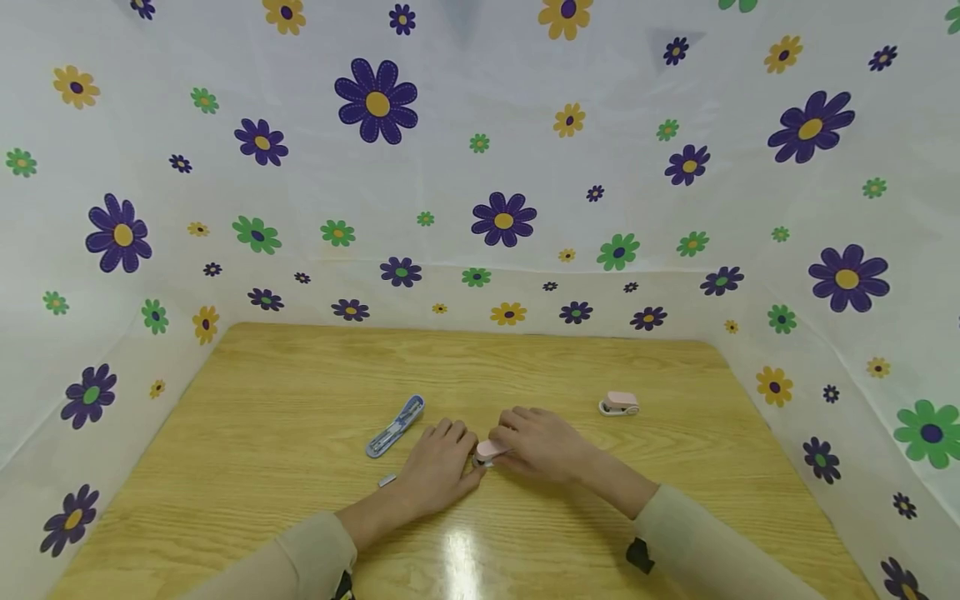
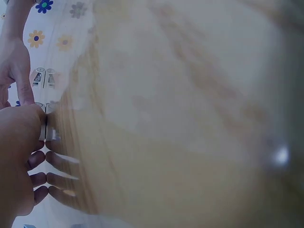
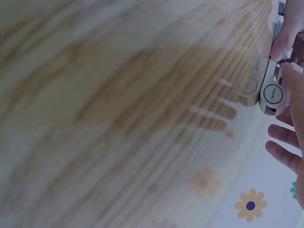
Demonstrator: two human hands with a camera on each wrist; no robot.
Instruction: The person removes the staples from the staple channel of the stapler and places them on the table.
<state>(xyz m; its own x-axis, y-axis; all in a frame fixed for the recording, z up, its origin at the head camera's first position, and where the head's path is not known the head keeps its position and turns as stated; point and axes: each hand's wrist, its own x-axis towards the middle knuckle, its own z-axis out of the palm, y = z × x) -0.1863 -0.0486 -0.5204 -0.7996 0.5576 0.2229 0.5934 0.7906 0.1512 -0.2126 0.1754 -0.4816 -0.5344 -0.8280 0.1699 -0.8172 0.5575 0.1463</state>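
Observation:
A small pink-and-white stapler (image 1: 491, 451) lies on the table between both hands. My left hand (image 1: 438, 468) holds its front end between thumb and index finger, the other fingers resting on the tabletop. The right hand (image 1: 543, 444) grips the rear part from the other side; in the right wrist view the round white disc of the stapler (image 3: 273, 94) shows under the thumb, with other fingers spread out. The palms and fingers hide much of the stapler. Left of the left hand lies a blue stapler (image 1: 395, 427), opened out flat.
Another pink-and-white stapler (image 1: 619, 403) stands farther back on the right. A short strip of staples (image 1: 387, 480) lies beside the left wrist. The wooden table (image 1: 300, 367) is bounded at the back and sides by a white flowered cloth (image 1: 450, 175).

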